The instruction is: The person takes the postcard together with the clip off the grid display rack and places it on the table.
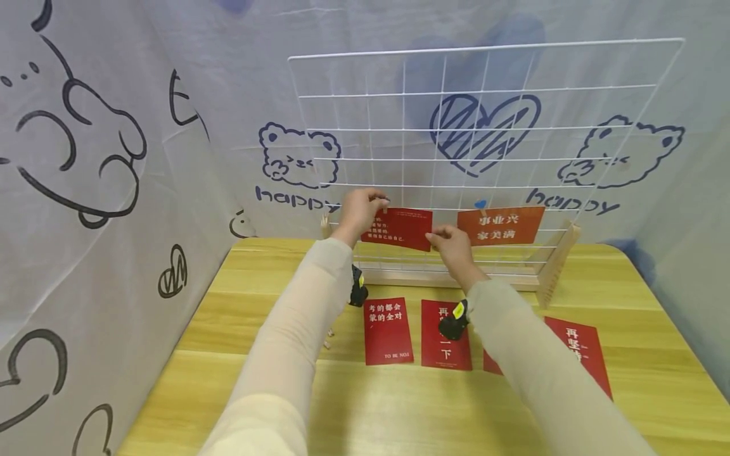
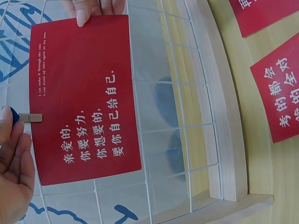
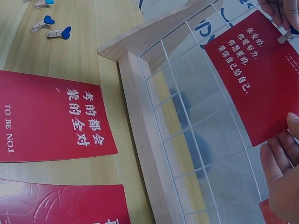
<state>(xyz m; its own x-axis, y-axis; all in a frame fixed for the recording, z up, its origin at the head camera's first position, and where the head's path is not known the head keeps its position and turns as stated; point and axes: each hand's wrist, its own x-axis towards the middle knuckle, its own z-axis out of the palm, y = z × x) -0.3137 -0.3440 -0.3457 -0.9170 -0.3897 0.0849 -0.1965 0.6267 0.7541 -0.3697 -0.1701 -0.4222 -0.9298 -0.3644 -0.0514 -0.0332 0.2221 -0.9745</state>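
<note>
A red card (image 1: 405,229) with white lettering lies against a white wire grid (image 1: 403,129). At its upper edge, my left hand (image 1: 359,214) pinches a small wooden clothespin (image 2: 32,118) with a blue end; its tip overlaps the card's edge in the left wrist view. My right hand (image 1: 453,248) holds the card's right edge between thumb and fingers, as the right wrist view also shows. Beside it on the grid hangs an orange-red card (image 1: 502,227), with a blue heart clothespin (image 1: 481,204) at its top.
The grid stands in a wooden base (image 1: 399,277) on a wood-grain table (image 1: 228,304). Several red cards, one a lettered card (image 1: 389,332), lie in front, partly behind my right forearm. Loose blue-heart clothespins (image 3: 58,33) lie at the left. A patterned cloth (image 1: 188,158) hangs behind.
</note>
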